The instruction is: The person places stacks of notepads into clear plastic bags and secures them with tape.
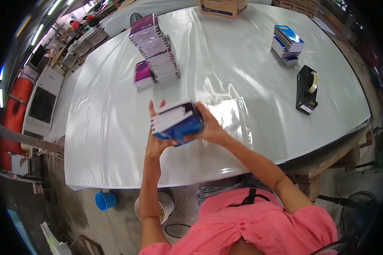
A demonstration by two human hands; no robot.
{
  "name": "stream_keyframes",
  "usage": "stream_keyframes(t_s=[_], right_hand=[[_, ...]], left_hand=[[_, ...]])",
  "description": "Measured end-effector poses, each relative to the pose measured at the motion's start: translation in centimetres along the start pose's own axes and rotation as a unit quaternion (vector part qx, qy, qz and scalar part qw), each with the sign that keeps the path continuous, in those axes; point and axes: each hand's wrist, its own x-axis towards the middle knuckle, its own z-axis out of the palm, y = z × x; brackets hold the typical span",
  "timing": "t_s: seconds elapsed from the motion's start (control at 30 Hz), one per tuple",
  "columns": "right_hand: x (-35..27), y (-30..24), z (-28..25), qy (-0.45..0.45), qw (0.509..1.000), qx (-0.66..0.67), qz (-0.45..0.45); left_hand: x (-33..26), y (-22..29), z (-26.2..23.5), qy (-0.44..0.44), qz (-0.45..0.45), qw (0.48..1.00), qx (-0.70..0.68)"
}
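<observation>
Over the near middle of the table I hold a small bundle of blue-covered notebooks [184, 127], tilted, with white page edges facing left. My left hand [156, 142] grips its left end, thumb along the near side and two fingertips showing beyond the far side. Around the right end my right hand [209, 126] is closed. The bundle is slightly smeared by motion. Beyond it, at the far left, rise stacks of purple-covered notebooks [156, 53] with page edges showing. A further pile of blue notebooks [287, 44] stands at the far right.
A glossy white sheet [110, 127] covers the wide table. To the right lies a black tape dispenser [306, 90] with a roll. A cardboard box [223, 7] sits at the far edge. Below the near edge are a blue bucket [105, 201] and a white bucket [167, 204].
</observation>
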Motion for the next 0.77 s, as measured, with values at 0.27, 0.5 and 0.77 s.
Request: stream_keyframes(t_s=[0.27, 0.5, 0.77], right_hand=[[-2.5, 5.0, 3.1, -0.159, 0.987, 0.035, -0.016], [-2.8, 4.6, 2.9, -0.179, 0.983, 0.031, -0.027], [-3.0, 3.8, 4.1, -0.178, 0.983, 0.028, 0.039]], left_hand=[[-6.1, -3.1, 0.3, 0.108, -0.03, 0.99, -0.08], [-6.4, -3.2, 1.4, 0.134, 0.004, 0.989, -0.065], [-7.1, -3.0, 2.0, 0.171, 0.036, 0.985, 0.015]])
